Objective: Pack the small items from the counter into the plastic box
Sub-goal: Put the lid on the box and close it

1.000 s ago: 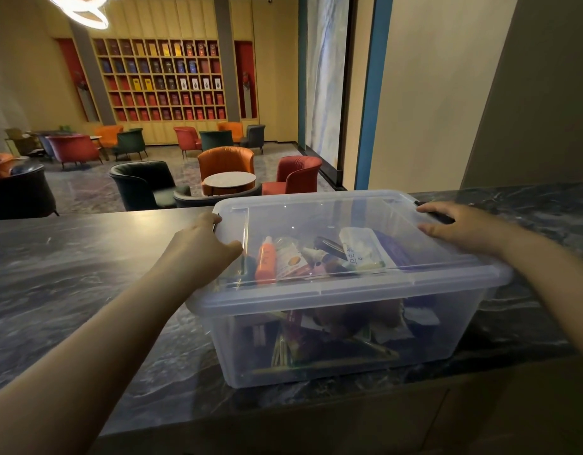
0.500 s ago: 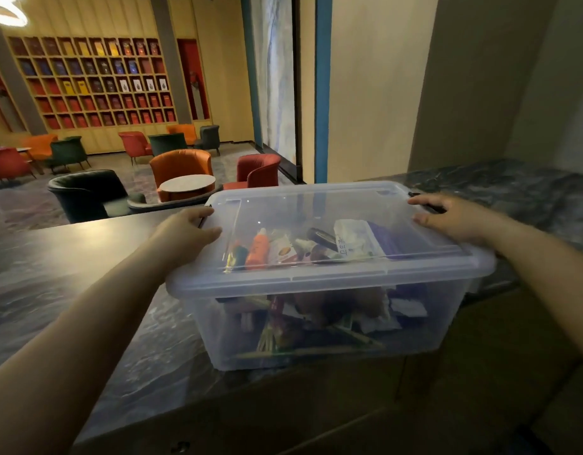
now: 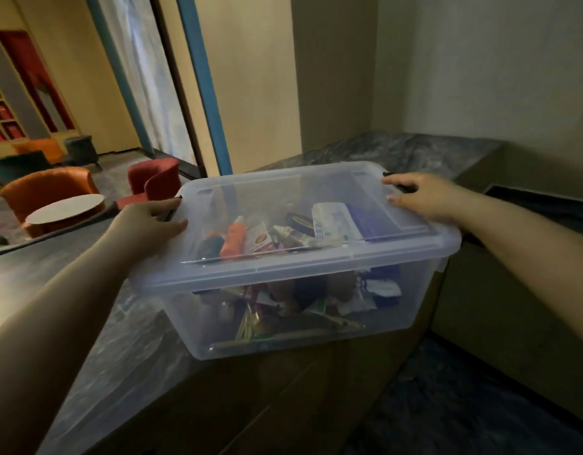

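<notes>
We see the lidded plastic box (image 3: pixel 283 257), packed with small items (image 3: pixel 283 236), over the bench (image 3: pixel 112 339) edge, its long axis running left to right. Our left hand (image 3: pixel 145 224) and right hand (image 3: pixel 421 200) grip its short ends, fingers curled over the lid (image 3: pixel 349 188).

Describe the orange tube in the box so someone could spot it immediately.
Start at the clear plastic box held between both hands. Under its lid, look toward the left end. The orange tube with a white cap is the only bright orange item there, beside a dark object.
</notes>
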`<state>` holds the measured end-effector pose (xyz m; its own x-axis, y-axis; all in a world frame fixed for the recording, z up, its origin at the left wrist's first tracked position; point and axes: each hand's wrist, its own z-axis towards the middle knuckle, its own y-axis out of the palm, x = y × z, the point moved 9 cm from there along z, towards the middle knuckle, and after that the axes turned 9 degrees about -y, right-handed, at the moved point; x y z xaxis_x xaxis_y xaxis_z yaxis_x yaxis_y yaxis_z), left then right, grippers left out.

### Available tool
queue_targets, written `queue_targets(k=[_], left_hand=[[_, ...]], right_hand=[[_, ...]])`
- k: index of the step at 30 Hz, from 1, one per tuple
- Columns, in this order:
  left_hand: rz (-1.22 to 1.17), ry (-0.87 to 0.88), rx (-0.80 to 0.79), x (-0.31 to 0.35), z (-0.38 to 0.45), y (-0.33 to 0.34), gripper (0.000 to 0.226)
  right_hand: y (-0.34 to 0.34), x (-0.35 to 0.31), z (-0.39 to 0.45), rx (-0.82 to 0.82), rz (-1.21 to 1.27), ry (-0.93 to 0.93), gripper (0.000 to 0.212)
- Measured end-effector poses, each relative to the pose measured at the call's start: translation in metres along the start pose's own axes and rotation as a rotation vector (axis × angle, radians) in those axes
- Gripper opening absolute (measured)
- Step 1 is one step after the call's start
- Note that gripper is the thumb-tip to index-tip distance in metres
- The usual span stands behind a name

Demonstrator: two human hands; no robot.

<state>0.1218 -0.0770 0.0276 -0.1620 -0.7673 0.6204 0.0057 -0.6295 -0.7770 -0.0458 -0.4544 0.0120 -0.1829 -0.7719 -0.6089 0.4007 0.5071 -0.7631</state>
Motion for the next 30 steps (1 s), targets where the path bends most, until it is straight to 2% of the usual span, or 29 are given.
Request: queue_targets(k=[9, 15, 23, 30], left_hand=[[-0.122, 0.177, -0.136, 0.107, -0.025, 0.082, 0.050], [-0.179, 0.341, -0.228, 0.220, -0.043, 0.174, 0.051], [-0.295, 0.398, -0.400, 0.338, -0.068, 0.315, 0.052], [-0.289, 0.427, -0.487, 0.412, -0.083, 0.416, 0.052]], right_hand=[[-0.096, 0.094, -0.070, 0.132, -0.044, 0.143, 0.047], [-0.175, 0.185, -0.118, 0.260, -0.057, 0.247, 0.046], [-0.270, 0.307, -0.148, 0.356, -0.081, 0.362, 0.047], [-0.310, 0.397, -0.171, 0.390, -0.079, 0.487, 0.049]])
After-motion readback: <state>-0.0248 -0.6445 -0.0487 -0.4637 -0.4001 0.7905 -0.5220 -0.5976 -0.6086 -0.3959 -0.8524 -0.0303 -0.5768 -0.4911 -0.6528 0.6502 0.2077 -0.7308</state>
